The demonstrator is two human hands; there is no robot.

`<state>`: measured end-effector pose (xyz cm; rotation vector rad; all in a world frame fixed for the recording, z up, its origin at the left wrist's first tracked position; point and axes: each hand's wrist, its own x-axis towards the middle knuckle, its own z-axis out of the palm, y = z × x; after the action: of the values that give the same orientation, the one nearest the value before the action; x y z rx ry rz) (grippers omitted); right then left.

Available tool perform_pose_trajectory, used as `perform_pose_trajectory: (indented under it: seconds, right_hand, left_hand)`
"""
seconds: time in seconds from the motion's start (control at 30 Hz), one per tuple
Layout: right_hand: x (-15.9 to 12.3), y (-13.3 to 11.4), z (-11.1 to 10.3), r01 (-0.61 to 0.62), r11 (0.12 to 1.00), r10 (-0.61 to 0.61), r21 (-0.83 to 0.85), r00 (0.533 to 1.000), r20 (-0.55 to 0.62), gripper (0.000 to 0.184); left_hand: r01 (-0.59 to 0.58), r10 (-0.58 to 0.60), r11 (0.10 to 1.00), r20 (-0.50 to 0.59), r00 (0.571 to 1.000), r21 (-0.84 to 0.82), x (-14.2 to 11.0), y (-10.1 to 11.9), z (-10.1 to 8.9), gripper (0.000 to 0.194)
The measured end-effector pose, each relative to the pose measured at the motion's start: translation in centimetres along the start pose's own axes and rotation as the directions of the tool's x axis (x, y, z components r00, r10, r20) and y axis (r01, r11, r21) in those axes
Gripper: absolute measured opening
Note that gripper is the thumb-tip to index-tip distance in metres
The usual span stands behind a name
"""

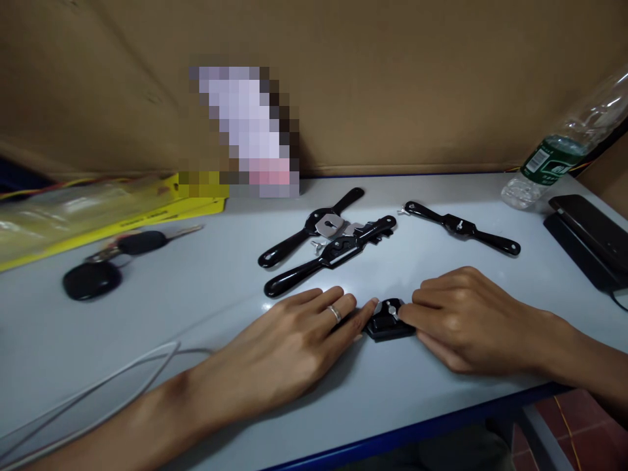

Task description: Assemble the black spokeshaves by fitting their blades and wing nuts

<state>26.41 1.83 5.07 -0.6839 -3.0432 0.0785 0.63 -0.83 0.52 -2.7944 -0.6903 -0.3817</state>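
A black spokeshave [391, 320] lies near the table's front edge between my hands, its two handles hidden under them. My left hand [299, 340], with a ring on one finger, is closed over its left side, the index fingertip against the cap. Curled over the right side, my right hand [461, 320] has its index fingertip at the small silver thumbscrew [392, 311]. Further back are an assembled spokeshave [458, 226], a spokeshave body [284, 247] and another black spokeshave body [299, 278]. Beside these rest a metal blade [329, 225], black loose parts and a silver screw [318, 247].
Keys with a black fob [92, 281] lie at the left, near a yellow-edged plastic package [122, 226]. A pale cable [137, 366] crosses the front left. At the right are a tilted plastic bottle [554, 160] and a phone [593, 229]. A cardboard wall [392, 85] stands behind.
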Motion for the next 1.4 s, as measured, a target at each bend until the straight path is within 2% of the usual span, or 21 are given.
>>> perform_pose_trajectory:
  seconds: [0.1, 0.17, 0.33, 0.53, 0.77, 1.17, 1.4]
  right_hand:
    - [0.0, -0.2, -0.2, 0.027, 0.997, -0.028, 0.072, 1.0, 0.005, 0.022]
    - [-0.2, -0.1, -0.2, 0.005, 0.996, -0.003, 0.085, 1.0, -0.024, 0.024]
    - [-0.4, 0.4, -0.3, -0.094, 0.994, 0.089, -0.05, 0.991, -0.102, 0.022]
    - [-0.2, 0.5, -0.1, -0.08, 0.985, 0.077, -0.15, 0.997, -0.024, 0.017]
    - [-0.3, 0.2, 0.2, -0.023, 0.994, 0.009, -0.105, 0.991, -0.134, 0.02]
    - [-0.2, 0.4, 0.6, -0.016, 0.997, 0.022, 0.071, 0.996, -0.084, 0.022]
    - [1.3, -0.8, 2.1, -0.08, 0.991, 0.065, -0.103, 0.987, -0.145, 0.027]
  left_hand:
    - [0.007, -0.007, 1.0, 0.002, 1.0, -0.018, 0.1, 0.0, 0.0, 0.034]
    - [0.014, -0.014, 1.0, -0.006, 1.0, -0.024, 0.1, 0.0, -0.1, 0.034]
    - [-0.007, 0.007, 1.0, -0.001, 1.0, -0.006, 0.2, 0.0, 0.0, 0.033]
    - [-0.008, 0.008, 1.0, 0.02, 1.0, 0.0, 0.2, 0.0, -0.1, 0.034]
    - [0.001, -0.001, 1.0, 0.017, 1.0, -0.005, 0.2, 0.0, -0.1, 0.034]
    - [0.004, -0.004, 1.0, 0.025, 1.0, -0.017, 0.1, 0.0, 0.2, 0.034]
    - [0.028, -0.027, 0.997, 0.024, 0.999, -0.076, 0.1, 0.1, 0.5, 0.03]
